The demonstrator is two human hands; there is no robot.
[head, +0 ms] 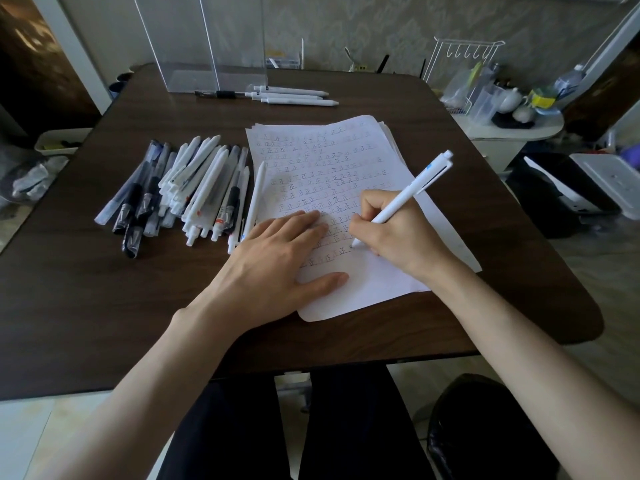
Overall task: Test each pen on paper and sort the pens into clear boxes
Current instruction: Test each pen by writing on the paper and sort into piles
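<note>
Pen (401,199), white, is clamped in the right hand (398,233), fingers curled round the lower barrel. Its tip touches the paper (329,157) low on the sheet, just right of the last mark, and its clicker end tilts up and away to the right. I see a slightly fanned stack of sheets, the top one covered in rows of small tally-like characters. Left hand (277,261) lies flat on the sheet's near-left part, fingers straight and spread, thumb out toward the near edge, holding nothing. A lone pen (257,195) lies along the paper's left edge, partly on it. Just left of that is the pile (187,188), white and clear-black pens mixed and overlapping. Far pens (291,95), a few white and one dark, lie side by side in front of the boxes (180,50), which are tall and clear and stand at the far edge. I can't tell what is inside them. Table (86,306) is dark wood-grain with rounded corners. Patterned wallpaper (346,22) is behind it. At right a white shelf (512,133) carries a wire rack (464,57), a teapot (509,98) and bottles. A white bin (609,181) sits on the floor at far right and a tray (59,140) at far left. A black bag (485,427) is by my right knee.
</note>
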